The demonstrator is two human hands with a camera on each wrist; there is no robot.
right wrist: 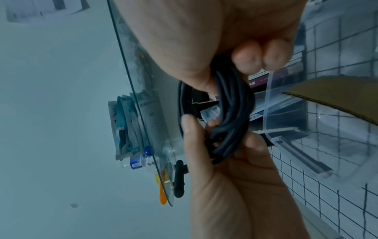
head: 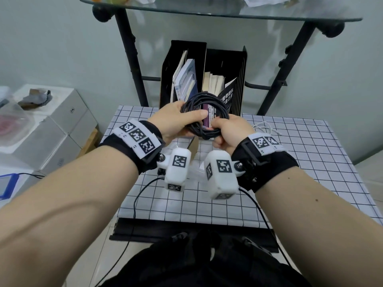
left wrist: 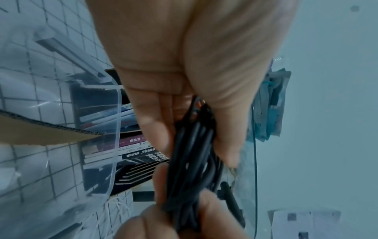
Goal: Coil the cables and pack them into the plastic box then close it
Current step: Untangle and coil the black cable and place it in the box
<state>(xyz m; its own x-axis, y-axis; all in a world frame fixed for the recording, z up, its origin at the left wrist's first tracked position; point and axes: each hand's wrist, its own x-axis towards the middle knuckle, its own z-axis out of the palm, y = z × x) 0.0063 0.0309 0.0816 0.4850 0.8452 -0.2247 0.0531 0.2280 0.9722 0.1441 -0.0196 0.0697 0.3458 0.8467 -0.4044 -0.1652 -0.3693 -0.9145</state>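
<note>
A black cable coil [head: 223, 110] hangs in the air above the checked table [head: 290, 162], held by both hands. My left hand [head: 191, 119] grips its left side, thumb laid across the strands. My right hand [head: 219, 130] curls its fingers round the lower right of the loop. The left wrist view shows the bundled cable [left wrist: 194, 161] between thumb and fingers. The right wrist view has the cable [right wrist: 233, 113] passing through both hands. The clear plastic box [left wrist: 117, 129] [right wrist: 266, 113] stands open on the table below, with a cardboard piece [left wrist: 51, 132] [right wrist: 337, 97] at it. A thin white cable [head: 266, 127] lies to the right.
A black file holder [head: 226, 59] full of books and papers stands at the table's far edge, right behind the coil. A glass shelf [head: 207, 12] on a black frame [head: 130, 59] spans overhead. White boxes [head: 62, 125] stand to the left of the table.
</note>
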